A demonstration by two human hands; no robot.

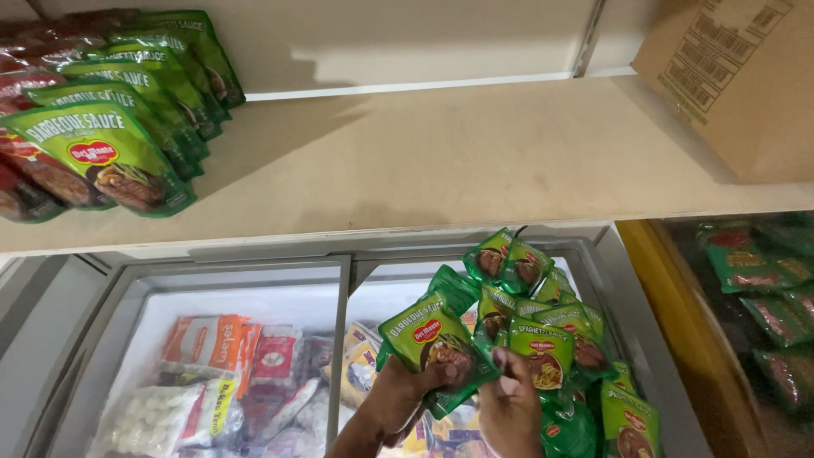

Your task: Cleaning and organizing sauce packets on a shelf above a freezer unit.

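My left hand (398,394) grips a green sauce pouch (432,339) by its lower edge and holds it upright over the chest freezer. My right hand (509,407) is right beside it, with its fingers on the pouch's lower right corner. Just to the right, a heap of green sauce pouches (551,322) lies on the freezer's glass lid. On the beige shelf (475,161) above, a row of the same green pouches (127,110) leans at the far left, with red pouches (34,178) behind them.
A cardboard box (746,76) stands on the shelf at the far right. The chest freezer (110,297) below holds several frozen food packs (220,382) under sliding glass lids. Another cabinet (763,297) at the right holds more green pouches.
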